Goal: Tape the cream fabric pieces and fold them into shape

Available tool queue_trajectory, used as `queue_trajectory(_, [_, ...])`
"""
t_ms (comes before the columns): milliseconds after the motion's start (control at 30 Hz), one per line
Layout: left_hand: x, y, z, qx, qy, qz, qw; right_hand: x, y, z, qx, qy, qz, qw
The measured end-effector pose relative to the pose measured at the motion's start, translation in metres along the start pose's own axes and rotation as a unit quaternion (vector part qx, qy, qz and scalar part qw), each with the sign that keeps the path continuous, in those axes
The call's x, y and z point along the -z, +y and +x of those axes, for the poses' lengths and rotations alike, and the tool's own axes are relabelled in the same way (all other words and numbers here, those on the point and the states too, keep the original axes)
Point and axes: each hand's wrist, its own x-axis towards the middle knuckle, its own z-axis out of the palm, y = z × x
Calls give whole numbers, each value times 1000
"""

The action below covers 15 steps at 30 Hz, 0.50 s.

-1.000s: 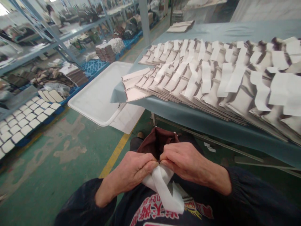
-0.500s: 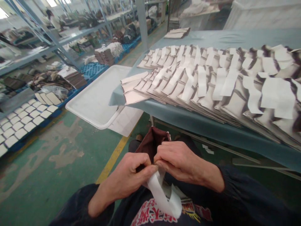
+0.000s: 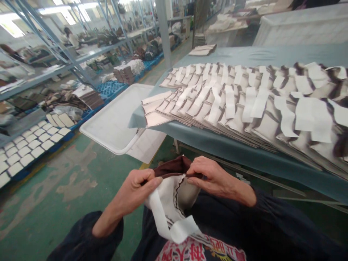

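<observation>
Both of my hands pinch the top edge of a fabric piece [image 3: 165, 192], cream on the near side with a dark brown part beyond. My left hand [image 3: 137, 190] is closed on its left end, thumb on top. On the right end my right hand [image 3: 214, 179] is closed too. A dark wavy seam runs down the cream cloth between them. A white strip [image 3: 160, 217] hangs from beside my left thumb and curls over my lap. Rows of overlapping cream pieces [image 3: 233, 108] with white strips lie on the table beyond.
The table [image 3: 195, 136] has a blue-green cover. At its left stands a white plastic bin [image 3: 114, 123]. Blue pallets [image 3: 108, 88] with stacked fabric line the left, beside metal racks. A large white crate [image 3: 301, 27] stands behind; people sit far off at the left.
My hands have moved apart, stretching the fabric edge between them. More of the cream cloth and its seam now shows. The white strip has shifted left, and the view has tilted up a little.
</observation>
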Motion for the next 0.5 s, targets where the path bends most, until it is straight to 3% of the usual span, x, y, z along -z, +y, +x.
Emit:
queue_trajectory(100, [19, -6, 13, -50, 11, 107, 993, 20, -16, 13, 6, -10, 0, 1000])
queue_trajectory(233, [31, 1, 31, -116, -31, 149, 982, 48, -40, 33, -10, -48, 12, 999])
queue_trajectory(367, [24, 26, 44, -198, -60, 157, 966, 62, -52, 43, -83, -78, 77, 991])
queue_trajectory(500, [9, 48, 50, -226, -74, 130, 962, 59, -48, 43, -156, -111, 147, 970])
